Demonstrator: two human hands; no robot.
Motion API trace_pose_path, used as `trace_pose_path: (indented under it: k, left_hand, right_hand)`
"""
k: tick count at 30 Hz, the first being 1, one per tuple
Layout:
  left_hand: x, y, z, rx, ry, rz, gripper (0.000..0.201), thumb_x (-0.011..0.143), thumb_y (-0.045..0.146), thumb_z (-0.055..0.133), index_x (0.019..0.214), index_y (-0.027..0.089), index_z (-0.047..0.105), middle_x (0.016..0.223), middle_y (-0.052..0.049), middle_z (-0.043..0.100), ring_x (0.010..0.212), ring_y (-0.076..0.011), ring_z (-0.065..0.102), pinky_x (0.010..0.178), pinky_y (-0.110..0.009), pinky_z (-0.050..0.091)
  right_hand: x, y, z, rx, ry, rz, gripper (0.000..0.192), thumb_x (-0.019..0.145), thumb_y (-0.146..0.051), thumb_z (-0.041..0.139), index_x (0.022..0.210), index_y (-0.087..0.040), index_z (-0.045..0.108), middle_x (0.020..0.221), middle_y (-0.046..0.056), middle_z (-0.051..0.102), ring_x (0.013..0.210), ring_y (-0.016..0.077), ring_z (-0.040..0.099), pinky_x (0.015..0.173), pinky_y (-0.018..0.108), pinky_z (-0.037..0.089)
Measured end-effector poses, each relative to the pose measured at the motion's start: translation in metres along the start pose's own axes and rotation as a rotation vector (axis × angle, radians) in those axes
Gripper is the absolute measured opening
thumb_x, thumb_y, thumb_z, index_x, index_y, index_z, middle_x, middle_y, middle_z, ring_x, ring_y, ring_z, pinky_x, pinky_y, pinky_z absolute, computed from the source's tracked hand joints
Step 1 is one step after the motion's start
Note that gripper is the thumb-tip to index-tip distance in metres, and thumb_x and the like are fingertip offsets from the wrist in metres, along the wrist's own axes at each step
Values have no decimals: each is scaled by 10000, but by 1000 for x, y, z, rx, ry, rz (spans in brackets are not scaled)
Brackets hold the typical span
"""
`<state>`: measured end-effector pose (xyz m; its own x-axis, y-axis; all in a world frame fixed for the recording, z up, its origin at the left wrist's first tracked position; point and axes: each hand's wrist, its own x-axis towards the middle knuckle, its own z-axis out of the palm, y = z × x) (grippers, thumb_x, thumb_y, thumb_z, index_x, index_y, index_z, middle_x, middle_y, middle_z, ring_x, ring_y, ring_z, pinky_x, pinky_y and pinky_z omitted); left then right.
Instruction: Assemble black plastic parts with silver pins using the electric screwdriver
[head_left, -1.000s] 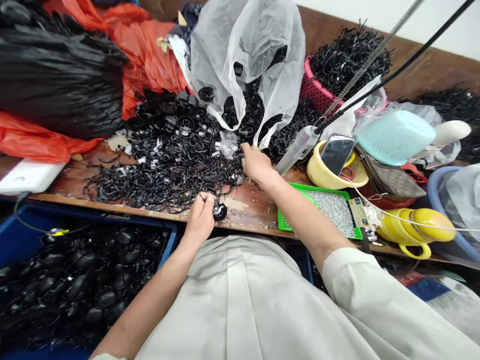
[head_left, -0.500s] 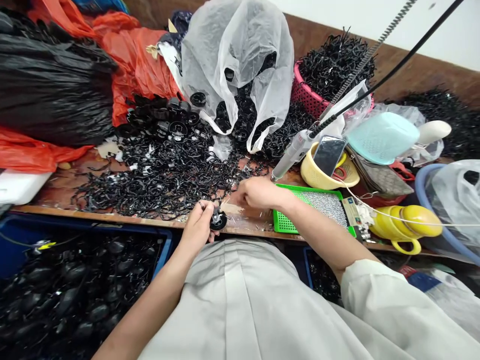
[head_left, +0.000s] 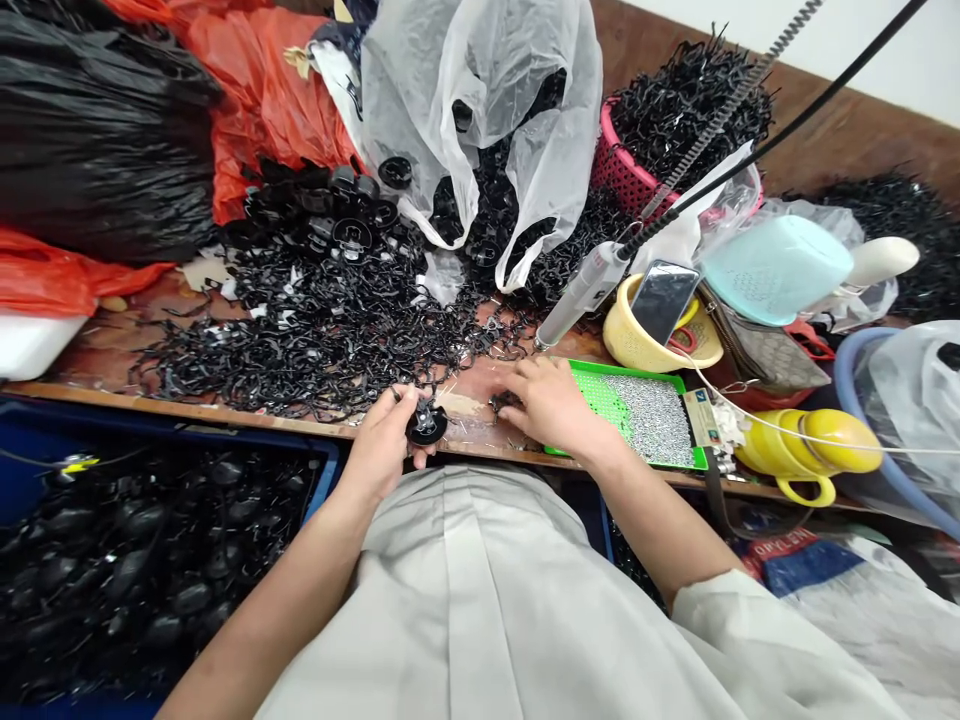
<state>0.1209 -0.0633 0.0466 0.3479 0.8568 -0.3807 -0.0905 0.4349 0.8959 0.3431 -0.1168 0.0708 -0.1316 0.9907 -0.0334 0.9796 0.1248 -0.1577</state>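
Well left of the green tray [head_left: 602, 398], the left hand [head_left: 384, 438] has its fingers clasped on a black round part [head_left: 429, 426] at the bench [head_left: 474, 432] edge. At the tray's left side, the right hand [head_left: 551, 402] curls over dark pieces [head_left: 505, 402]; whether it grips any, I cannot tell. Beyond the tray's left corner slants a grey tool [head_left: 581, 292].

brown wooden bench [head_left: 109, 345], heap of loose black strips [head_left: 330, 350] along its front edge, green tray [head_left: 596, 392] farther right at that edge, yellow basket [head_left: 624, 335] behind, pink basket [head_left: 616, 165] toward the back edge
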Motion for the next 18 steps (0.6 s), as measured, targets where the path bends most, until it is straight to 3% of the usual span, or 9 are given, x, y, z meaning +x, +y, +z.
trace_pose_path:
  k: [3,8,11,15,18]
  left_hand:
    - [-3,3,3,-66,-61,-28,377,857,519,537,987,165,538,625,3,587,420,-129,560,299,-199,389]
    - [-5,5,3,-165,-197,-108,446,898,582,417,999,163,529,670,-29,617,460,-145,584,322,-210,397]
    - [-4,5,2,-175,-210,-116,463,896,607,394,997,173,520,691,-32,625,468,-157,596,319,-215,392]
    - [-2,7,0,-175,-200,-100,491,897,628,357,976,173,524,692,-32,621,468,-156,592,320,-221,394]
    - [-3,10,1,-175,-185,-99,517,896,643,335,972,172,534,711,-30,617,464,-140,573,319,-219,396]
  right_hand:
    - [-1,-4,3,-30,-61,-49,346,838,-269,636,1183,-239,622,1173,107,617,1108,295,496,899,439,316]
    - [9,-7,21,-6,28,46,467,833,-409,658,1236,-188,576,1207,137,613,1101,309,510,920,450,312]
    - [15,-4,25,48,66,59,472,794,-489,683,1150,-187,615,1124,128,641,1081,314,526,911,451,333]
    - [20,0,10,225,271,50,483,794,-519,673,1142,-193,598,1116,107,633,1062,271,554,910,418,367]
    - [21,-10,-7,328,403,-80,528,783,-544,676,1175,-203,580,1257,120,572,1173,263,513,967,409,358]
